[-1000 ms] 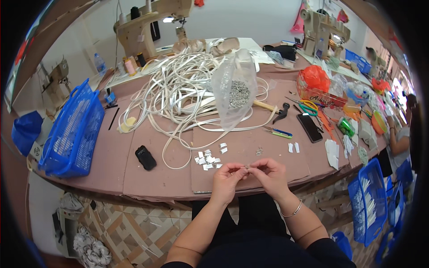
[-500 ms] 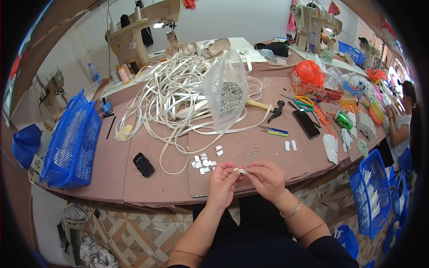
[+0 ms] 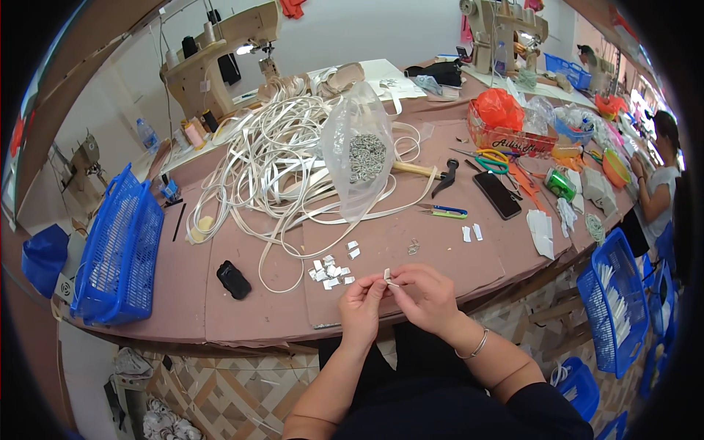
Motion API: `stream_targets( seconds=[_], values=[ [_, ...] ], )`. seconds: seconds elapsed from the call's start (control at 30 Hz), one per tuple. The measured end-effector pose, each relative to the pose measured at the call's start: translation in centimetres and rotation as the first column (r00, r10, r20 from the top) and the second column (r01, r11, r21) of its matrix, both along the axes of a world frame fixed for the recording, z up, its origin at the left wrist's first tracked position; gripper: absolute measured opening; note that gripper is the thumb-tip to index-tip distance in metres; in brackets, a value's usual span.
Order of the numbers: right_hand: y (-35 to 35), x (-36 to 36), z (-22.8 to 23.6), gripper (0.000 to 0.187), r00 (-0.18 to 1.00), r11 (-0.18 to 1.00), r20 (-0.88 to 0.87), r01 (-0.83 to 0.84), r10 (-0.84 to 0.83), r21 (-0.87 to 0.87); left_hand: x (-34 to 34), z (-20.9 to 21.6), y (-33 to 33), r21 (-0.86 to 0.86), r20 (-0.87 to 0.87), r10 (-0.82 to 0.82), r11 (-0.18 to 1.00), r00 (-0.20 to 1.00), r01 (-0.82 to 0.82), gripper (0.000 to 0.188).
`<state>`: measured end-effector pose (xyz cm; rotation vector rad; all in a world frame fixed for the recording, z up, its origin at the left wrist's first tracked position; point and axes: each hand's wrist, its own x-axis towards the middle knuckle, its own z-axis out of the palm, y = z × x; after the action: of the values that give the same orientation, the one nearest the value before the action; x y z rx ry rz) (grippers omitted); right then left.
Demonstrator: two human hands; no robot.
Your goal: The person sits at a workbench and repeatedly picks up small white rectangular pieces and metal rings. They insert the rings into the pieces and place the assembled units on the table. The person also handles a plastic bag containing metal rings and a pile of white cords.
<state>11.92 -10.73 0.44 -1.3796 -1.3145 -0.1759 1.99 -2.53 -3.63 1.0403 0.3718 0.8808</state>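
Observation:
Close together over the table's near edge, my left hand (image 3: 362,302) and my right hand (image 3: 427,299) pinch a small cream-white strip piece (image 3: 387,276) between thumbs and fingertips. One end of it stands up above the fingers; the rest is partly hidden. Just beyond my left hand lies a loose pile of small white folded pieces (image 3: 330,273). A few small metal rings (image 3: 413,248) rest beyond the fingertips. Two flat white pieces (image 3: 471,233) lie to the right. Past them are thread snips (image 3: 446,212) with a blue-green handle.
Tangled white straps (image 3: 271,161) cover the table's middle, beside a clear plastic bag (image 3: 341,147) of metal pieces. A hammer (image 3: 445,178), a phone (image 3: 497,195) and scissors (image 3: 493,161) lie right. Blue baskets (image 3: 121,253) stand left and right. Another person (image 3: 660,194) sits far right.
The strip piece has turned from lying flat between my fingers to having one end upright. My hands stay together. The whole view has shifted slightly.

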Motion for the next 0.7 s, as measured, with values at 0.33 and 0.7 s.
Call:
stream_targets(
  seconds=[0.33, 0.7],
  values=[
    [-0.4, 0.6, 0.7, 0.008, 0.897, 0.970, -0.439, -0.156, 0.059, -0.188, -0.2, 1.7, 0.2, 0.272, -0.108, 0.026, 0.962, 0.994, 0.004, 0.015],
    [-0.6, 0.9, 1.4, 0.006, 0.974, 0.962, -0.174, -0.181, 0.147, -0.204, -0.5, 1.5, 0.9, 0.283, -0.185, 0.048, 0.959, 0.981, 0.006, 0.014]
  ],
)
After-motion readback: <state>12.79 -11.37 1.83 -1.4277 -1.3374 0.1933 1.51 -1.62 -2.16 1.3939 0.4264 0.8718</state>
